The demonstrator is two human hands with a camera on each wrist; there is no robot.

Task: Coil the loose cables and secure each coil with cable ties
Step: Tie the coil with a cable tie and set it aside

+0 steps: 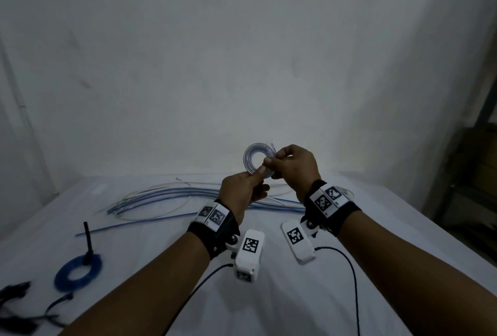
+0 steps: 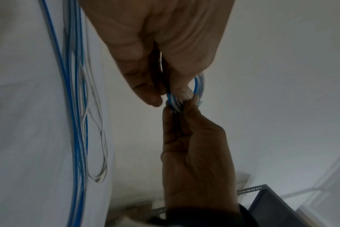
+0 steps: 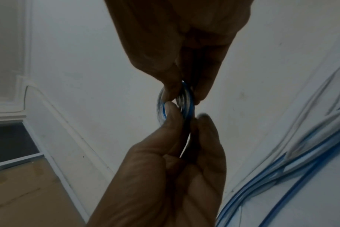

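Observation:
A small coil of clear, blue-striped cable (image 1: 251, 156) is held up above the white table (image 1: 349, 228). My left hand (image 1: 259, 174) pinches its lower edge between thumb and fingers. My right hand (image 1: 269, 160) pinches its right side. In the left wrist view the coil (image 2: 198, 86) sits between my left hand (image 2: 161, 98) above and my right hand (image 2: 177, 107) below. In the right wrist view the coil (image 3: 188, 98) is gripped edge-on, and a dark strip (image 3: 186, 138), perhaps a black tie, runs down through the lower hand's fingers.
Loose blue and clear cables (image 1: 188, 195) lie across the far part of the table. At front left is a blue coil (image 1: 78, 272) with a black tie (image 1: 87, 241) sticking up, with more black ties (image 1: 16, 306) beside it. A wall stands behind and a dark shelf (image 1: 473, 174) at right.

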